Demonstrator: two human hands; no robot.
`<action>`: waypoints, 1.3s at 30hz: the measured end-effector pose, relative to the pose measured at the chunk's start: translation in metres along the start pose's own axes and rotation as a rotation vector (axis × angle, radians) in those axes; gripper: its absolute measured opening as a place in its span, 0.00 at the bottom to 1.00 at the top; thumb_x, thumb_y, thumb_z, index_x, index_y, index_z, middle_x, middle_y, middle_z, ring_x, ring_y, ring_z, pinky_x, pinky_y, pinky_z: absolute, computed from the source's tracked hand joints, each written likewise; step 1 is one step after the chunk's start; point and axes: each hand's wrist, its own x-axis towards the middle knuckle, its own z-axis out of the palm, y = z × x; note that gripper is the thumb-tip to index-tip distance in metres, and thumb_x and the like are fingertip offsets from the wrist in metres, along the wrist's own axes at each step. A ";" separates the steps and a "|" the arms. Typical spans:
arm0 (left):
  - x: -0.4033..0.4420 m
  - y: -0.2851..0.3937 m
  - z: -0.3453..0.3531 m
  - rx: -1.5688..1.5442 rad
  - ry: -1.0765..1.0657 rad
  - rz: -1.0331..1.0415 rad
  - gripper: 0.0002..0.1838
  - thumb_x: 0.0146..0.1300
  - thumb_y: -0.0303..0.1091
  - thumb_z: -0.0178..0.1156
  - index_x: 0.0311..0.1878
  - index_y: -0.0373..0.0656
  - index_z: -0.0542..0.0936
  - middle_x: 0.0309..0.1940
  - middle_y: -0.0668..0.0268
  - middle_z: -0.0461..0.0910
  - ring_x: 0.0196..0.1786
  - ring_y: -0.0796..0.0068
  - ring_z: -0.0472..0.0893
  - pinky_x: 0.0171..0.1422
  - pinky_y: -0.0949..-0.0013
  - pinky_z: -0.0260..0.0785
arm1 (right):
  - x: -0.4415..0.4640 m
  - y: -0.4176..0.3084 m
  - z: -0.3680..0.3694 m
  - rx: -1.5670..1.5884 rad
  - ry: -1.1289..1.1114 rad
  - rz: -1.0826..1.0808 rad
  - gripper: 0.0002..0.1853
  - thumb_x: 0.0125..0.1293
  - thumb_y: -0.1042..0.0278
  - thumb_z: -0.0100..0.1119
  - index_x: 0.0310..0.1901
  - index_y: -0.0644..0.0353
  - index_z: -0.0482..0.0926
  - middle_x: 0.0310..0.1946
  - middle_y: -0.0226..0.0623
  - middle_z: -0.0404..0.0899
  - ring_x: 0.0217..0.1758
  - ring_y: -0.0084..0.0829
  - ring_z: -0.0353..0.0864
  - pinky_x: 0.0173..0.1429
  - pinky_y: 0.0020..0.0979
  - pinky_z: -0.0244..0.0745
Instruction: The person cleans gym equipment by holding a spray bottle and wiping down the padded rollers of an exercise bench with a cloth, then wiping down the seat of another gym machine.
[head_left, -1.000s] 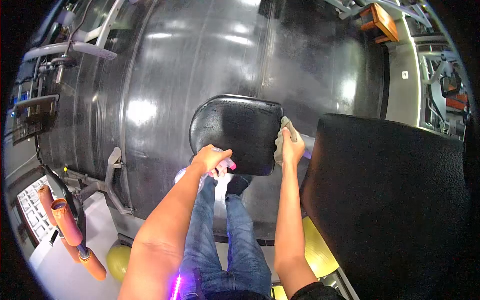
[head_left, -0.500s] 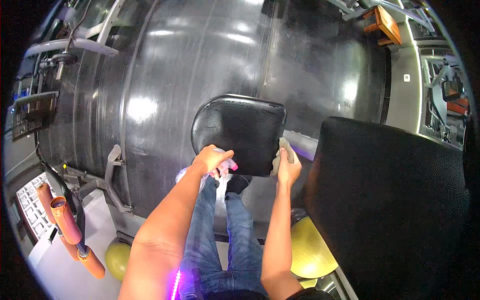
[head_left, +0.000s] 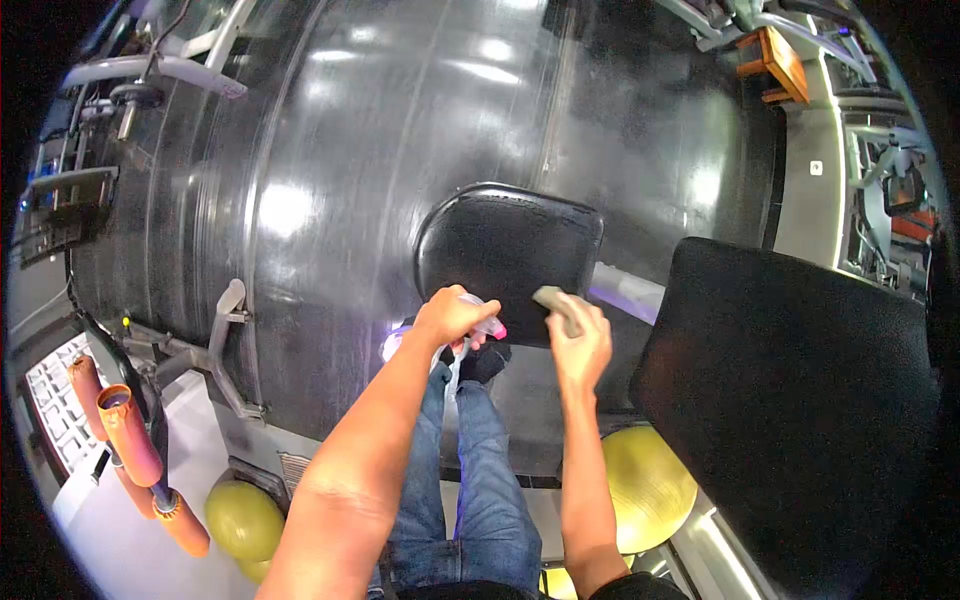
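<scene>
My left hand (head_left: pixel 452 316) is closed around the neck of a clear spray bottle (head_left: pixel 495 326) with a pink nozzle tip. Part of the bottle is hidden behind the hand and forearm. A folded grey-green cloth (head_left: pixel 560 308) is gripped in my right hand (head_left: pixel 582 345). Both hands are over the near side of a black padded seat (head_left: pixel 510 240) with a rounded left end and worn-looking far edge. The cloth appears over the seat's near right part; whether it touches the surface I cannot tell.
A large black backrest pad (head_left: pixel 800 400) stands close on the right. Yellow exercise balls (head_left: pixel 648 485) lie near my legs. Orange foam rollers (head_left: pixel 130 435) and a bent metal bar (head_left: pixel 222 350) are at left. A wooden stool (head_left: pixel 775 65) sits at far right on the dark floor.
My right hand has brought the cloth off the seat's right edge and inward over the pad, turning it. My left hand keeps the bottle. The view has shifted slightly.
</scene>
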 end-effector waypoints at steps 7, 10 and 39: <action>-0.010 -0.009 0.006 0.059 0.075 0.068 0.20 0.65 0.48 0.62 0.34 0.40 0.91 0.22 0.62 0.86 0.15 0.74 0.80 0.24 0.70 0.73 | 0.011 -0.005 0.008 -0.075 0.183 0.109 0.14 0.60 0.70 0.67 0.49 0.51 0.88 0.42 0.38 0.85 0.48 0.41 0.86 0.54 0.39 0.78; -0.011 -0.043 0.009 -0.120 0.163 0.387 0.25 0.67 0.55 0.59 0.29 0.43 0.90 0.19 0.69 0.84 0.19 0.79 0.81 0.28 0.71 0.72 | 0.006 -0.034 0.028 -0.023 0.057 -0.071 0.16 0.60 0.67 0.69 0.51 0.46 0.87 0.47 0.33 0.84 0.52 0.41 0.81 0.59 0.40 0.76; -0.147 -0.183 -0.061 -0.993 0.659 0.272 0.26 0.76 0.53 0.51 0.40 0.36 0.82 0.27 0.62 0.82 0.19 0.77 0.74 0.25 0.73 0.65 | -0.002 -0.134 0.081 -0.263 -0.398 -0.540 0.17 0.59 0.61 0.70 0.50 0.33 0.87 0.45 0.26 0.81 0.47 0.36 0.81 0.49 0.38 0.84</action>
